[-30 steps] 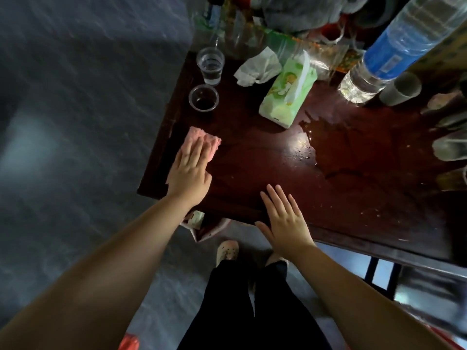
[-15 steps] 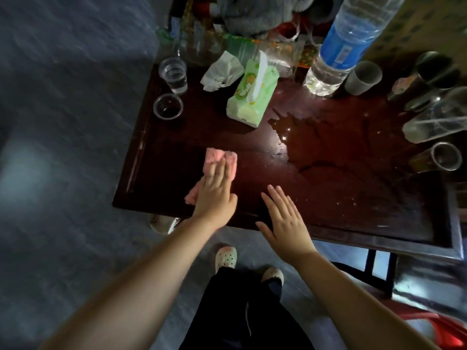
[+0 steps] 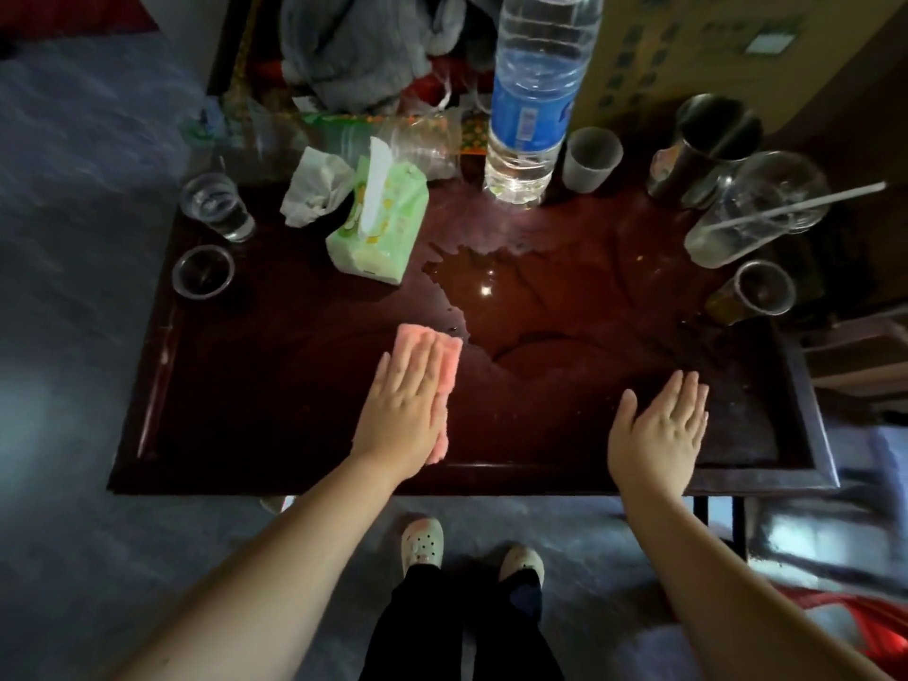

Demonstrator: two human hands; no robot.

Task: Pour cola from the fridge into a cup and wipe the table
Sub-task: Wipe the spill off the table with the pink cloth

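While the left hand (image 3: 400, 410) presses flat on the pink cloth (image 3: 444, 358), fingers extended and together rather than curled around it, the dark wooden table (image 3: 275, 385) spreads out under both palms. That flat press looks chosen to spread force over the cloth so it drags evenly across the top; the hand is neither clenched nor gripping, just weighing the fabric down.

Just beyond the cloth's far right corner lies the spill (image 3: 496, 307), a glossy brown puddle with a ragged edge and a bright glint, its near lobe almost touching the fabric. My guess is the cloth is headed into it, and most of the wiping remains.

Well to the right of the pressing hand, the right hand (image 3: 658, 435) lies open and empty, palm down on or just over the table near its front rim, probably bracing the body.

Farther off beyond the cloth stand a tall water bottle (image 3: 533, 105) and a green tissue pack (image 3: 383, 228), likely pushed back to clear the wet patch. Beyond and to the left of the pressing hand sits a small clear cup (image 3: 202, 272) holding something dark, perhaps the poured cola.
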